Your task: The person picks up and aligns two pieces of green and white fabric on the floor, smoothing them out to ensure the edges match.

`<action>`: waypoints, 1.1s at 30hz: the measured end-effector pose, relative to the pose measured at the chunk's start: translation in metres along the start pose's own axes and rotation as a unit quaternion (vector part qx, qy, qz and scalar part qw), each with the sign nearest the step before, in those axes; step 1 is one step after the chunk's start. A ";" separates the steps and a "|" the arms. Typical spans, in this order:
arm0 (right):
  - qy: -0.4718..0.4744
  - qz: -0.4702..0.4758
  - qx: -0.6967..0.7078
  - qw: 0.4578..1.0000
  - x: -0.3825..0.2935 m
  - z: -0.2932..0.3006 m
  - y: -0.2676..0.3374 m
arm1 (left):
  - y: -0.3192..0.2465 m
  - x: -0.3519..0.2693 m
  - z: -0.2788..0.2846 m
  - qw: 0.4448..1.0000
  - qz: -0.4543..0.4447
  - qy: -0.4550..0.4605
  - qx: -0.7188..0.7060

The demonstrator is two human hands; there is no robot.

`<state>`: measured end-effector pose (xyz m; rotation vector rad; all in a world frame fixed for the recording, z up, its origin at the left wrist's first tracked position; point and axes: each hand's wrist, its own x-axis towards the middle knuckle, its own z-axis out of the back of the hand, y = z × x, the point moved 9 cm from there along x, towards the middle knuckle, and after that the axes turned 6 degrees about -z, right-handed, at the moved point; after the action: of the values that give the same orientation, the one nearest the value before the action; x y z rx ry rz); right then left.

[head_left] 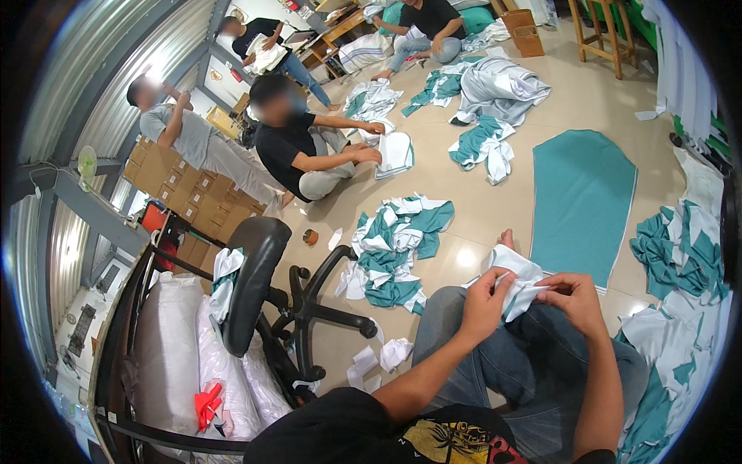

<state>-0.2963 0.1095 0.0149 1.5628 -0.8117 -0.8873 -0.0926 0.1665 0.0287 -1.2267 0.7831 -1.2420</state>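
Over my lap, my left hand [488, 301] and my right hand [571, 298] pinch a crumpled white fabric piece [516, 275] between them, fingers closed on its two sides. Just beyond my hands, a stack of teal fabric panels [582, 200] with white edges and one rounded end lies flat on the tiled floor. Left of it is a loose heap of teal and white fabric pieces [388, 255]. More teal and white pieces [678, 249] lie crumpled at my right. Farther off are a small teal and white bundle [481, 145] and a large grey-white cloth heap [498, 90].
A black wheeled chair [255, 284] stands at left beside a rack of wrapped rolls [165, 348]. A seated co-worker [295, 145] handles folded white cloth [396, 155]. Other people are farther back. A wooden stool [603, 35] stands at upper right, cardboard boxes [191, 185] at left.
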 end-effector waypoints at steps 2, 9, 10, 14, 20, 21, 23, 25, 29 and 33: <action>-0.012 0.003 -0.033 0.999 -0.003 -0.002 0.000 | 0.013 -0.003 0.014 0.998 0.024 -0.058 -0.011; -0.107 0.166 -0.197 0.960 -0.015 0.010 0.038 | -0.007 0.009 0.047 0.976 -0.135 -0.165 0.042; -0.076 0.161 -0.121 0.977 -0.011 0.008 0.038 | -0.006 0.011 0.046 0.988 -0.077 -0.136 0.012; -0.038 0.008 0.036 0.999 0.006 0.000 0.004 | 0.034 0.004 0.026 0.957 0.107 -0.045 -0.266; -0.059 -0.020 0.019 0.998 0.005 0.013 -0.011 | 0.015 -0.020 -0.039 0.972 0.042 0.210 -0.094; -0.056 -0.001 0.028 0.998 0.004 0.013 -0.007 | 0.019 -0.017 -0.033 0.979 0.050 0.173 -0.091; -0.082 0.003 0.039 0.996 0.001 0.020 -0.003 | 0.026 -0.011 -0.020 0.990 0.067 0.096 -0.085; -0.115 0.011 0.050 0.992 -0.001 0.028 -0.002 | 0.018 -0.002 -0.011 0.980 0.073 0.071 -0.169; -0.152 0.023 0.053 0.987 0.001 0.034 0.001 | 0.010 0.009 0.008 0.943 0.079 0.049 -0.321; -0.134 0.047 0.063 0.988 0.004 0.032 0.000 | 0.007 0.003 0.001 0.935 0.096 0.001 -0.343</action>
<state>-0.3222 0.0907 0.0110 1.5180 -1.1436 -1.0073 -0.0896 0.1633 0.0231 -1.6484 1.3725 -0.8213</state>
